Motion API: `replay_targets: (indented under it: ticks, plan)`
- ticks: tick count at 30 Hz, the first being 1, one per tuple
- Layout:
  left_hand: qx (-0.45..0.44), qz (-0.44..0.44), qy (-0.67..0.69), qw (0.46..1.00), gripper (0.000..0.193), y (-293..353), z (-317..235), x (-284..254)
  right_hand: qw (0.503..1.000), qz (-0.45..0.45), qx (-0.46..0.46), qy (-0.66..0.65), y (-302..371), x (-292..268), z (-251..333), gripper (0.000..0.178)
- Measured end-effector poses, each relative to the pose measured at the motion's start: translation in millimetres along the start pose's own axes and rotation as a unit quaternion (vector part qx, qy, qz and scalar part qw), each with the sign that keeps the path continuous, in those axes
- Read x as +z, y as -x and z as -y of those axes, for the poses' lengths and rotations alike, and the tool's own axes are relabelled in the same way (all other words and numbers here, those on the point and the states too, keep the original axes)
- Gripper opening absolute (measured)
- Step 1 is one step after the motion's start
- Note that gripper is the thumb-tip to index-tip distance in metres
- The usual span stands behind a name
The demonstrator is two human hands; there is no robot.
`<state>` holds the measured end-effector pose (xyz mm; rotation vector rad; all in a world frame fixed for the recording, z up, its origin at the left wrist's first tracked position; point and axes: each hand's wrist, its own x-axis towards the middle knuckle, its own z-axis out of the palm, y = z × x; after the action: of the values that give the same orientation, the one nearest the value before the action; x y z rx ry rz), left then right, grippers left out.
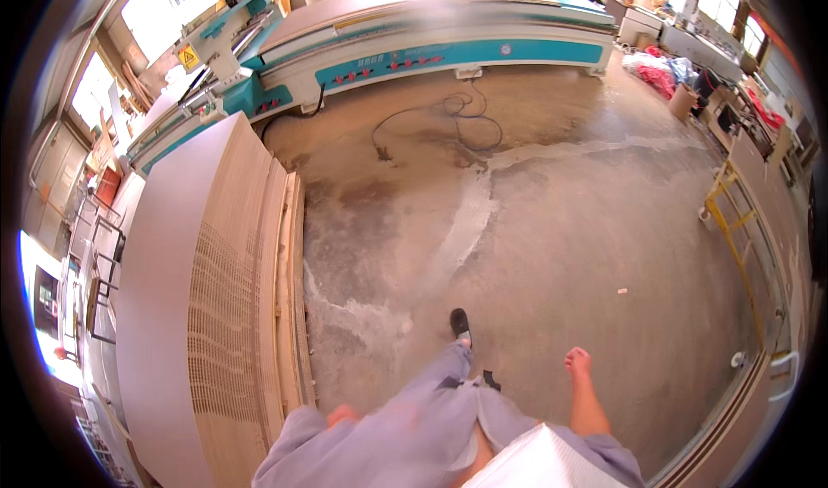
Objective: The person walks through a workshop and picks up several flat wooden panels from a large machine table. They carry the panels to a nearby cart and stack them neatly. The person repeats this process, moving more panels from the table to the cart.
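Observation:
My right hand (578, 361) hangs out over the concrete floor at my right side, its fingers curled in and nothing showing in them. It touches nothing. At the edge of my grey clothing, my left hand (343, 415) shows only as a small blurred patch, so its fingers cannot be made out. Closest to that hand is a tall stack of boards (164, 289) with ridged, layered edges. A dark shoe (461, 322) on one of my feet is on the floor ahead. White material (543, 458) covers part of my front at the lower edge.
Across the far side stands a long teal and white machine (552, 52) with boards on its bed. A black cable (457, 113) lies looped on the floor before it. On the right are a yellow wheeled frame (733, 220) and leaning panels (776, 195). Red cloth (655, 78) lies farther back.

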<state>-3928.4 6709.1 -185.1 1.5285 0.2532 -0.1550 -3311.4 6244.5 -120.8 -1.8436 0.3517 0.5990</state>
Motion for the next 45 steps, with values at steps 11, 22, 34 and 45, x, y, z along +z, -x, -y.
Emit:
replay_targets:
  ticks: [11,22,34,45]
  plan:
    - [-0.122,-0.219,-0.224,0.942,0.047,-533,-367,-208,0.921,0.220,-0.029,0.320,-103,245,217,0.019]
    - [-0.454,-0.355,-0.136,0.806,0.045,-527,-248,-377,0.750,0.280,-0.120,0.587,-503,524,380,0.024]
    - [-0.566,-0.343,0.115,0.741,0.056,-608,-101,-516,0.745,0.349,-0.354,0.445,-555,977,689,0.033]
    - [-0.551,-0.346,0.022,0.759,0.087,-876,-190,-780,0.458,0.452,-0.315,0.698,-668,1326,570,0.042]
